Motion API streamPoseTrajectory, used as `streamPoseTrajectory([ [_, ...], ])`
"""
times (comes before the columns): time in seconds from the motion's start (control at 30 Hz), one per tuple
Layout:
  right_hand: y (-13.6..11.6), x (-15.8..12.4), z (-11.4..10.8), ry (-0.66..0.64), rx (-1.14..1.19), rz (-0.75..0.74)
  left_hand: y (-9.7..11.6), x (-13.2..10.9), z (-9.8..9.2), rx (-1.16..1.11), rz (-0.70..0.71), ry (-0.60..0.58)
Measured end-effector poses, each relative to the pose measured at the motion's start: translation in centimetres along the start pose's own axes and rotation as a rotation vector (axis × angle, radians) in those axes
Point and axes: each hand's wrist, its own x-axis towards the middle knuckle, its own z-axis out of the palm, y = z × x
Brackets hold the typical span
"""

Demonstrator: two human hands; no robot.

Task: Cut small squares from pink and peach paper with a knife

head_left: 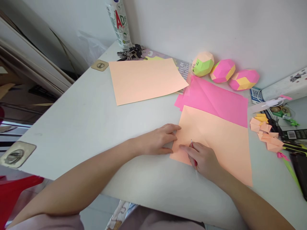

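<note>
A peach sheet of paper [227,143] lies at a slant in front of me, overlapping a pink sheet [223,99]. My left hand [165,139] rests flat at the sheet's left edge, its fingers apart and the fingertips touching the paper. Over the lower left part of the same sheet, my right hand [203,158] is closed around a slim red tool with a thin pointed tip [195,163]. Its exact kind is too small to make out, and the fingers hide its middle. Another peach sheet [146,81] lies further back on the table.
Three faceted paper balls [223,71] stand along the wall. A bunch of keys [133,52] lies beside a tall white bottle [119,24] at the back. On the right are folded peach paper pieces [270,137] and a black object [299,171]. The white table [91,127] ends at my body.
</note>
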Motion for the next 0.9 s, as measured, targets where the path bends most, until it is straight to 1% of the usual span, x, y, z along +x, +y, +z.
streamPoseTrajectory([
  [0.2, -0.14, 0.09, -0.15, -0.007, 0.024, 0.012, -0.1, -0.02, 0.02, 0.023, 0.019, 0.0],
  [0.37, -0.26, -0.06, -0.13, 0.001, 0.035, 0.016, -0.21, 0.04, 0.13, 0.061, 0.109, 0.02],
  [0.43, -0.22, -0.09, -0.11, -0.007, 0.03, 0.017, -0.3, 0.06, 0.21, 0.071, 0.124, 0.028],
  [0.67, -0.14, 0.04, -0.44, -0.071, 0.021, 0.015, -0.34, 0.07, 0.33, 0.078, 0.122, 0.026],
  [0.9, -0.13, 0.1, -0.58, -0.089, 0.021, 0.013, -0.08, 0.08, 0.24, 0.075, 0.098, 0.006],
])
